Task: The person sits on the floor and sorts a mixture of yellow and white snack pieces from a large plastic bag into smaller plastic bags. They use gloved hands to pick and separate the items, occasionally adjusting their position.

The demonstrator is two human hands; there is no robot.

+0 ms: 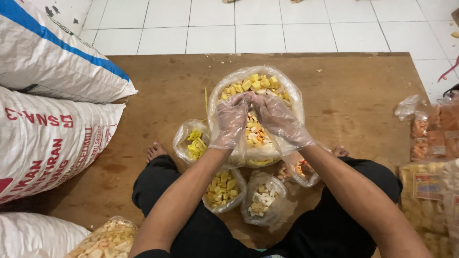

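Observation:
I sit cross-legged on a wooden board point(143, 86). Both my hands wear thin clear plastic gloves. My left hand point(230, 122) and my right hand point(276, 117) reach together into a large clear plastic bag point(291, 98) of mixed yellow, white and orange snack pieces, fingers meeting near the middle and curled into the contents. Whether they grip pieces is hidden. Smaller open bags lie around it: yellow strips point(195, 143) to the left, yellow chunks point(222, 187) and pale chunks point(262, 199) by my legs, orange-white pieces point(301, 171) under my right forearm.
Big white woven sacks point(52, 52) point(48, 143) are stacked on the left. A bag of pale crackers point(107, 239) lies at bottom left. Packed snack bags point(430, 134) pile up at the right edge. White floor tiles point(258, 28) lie beyond the board.

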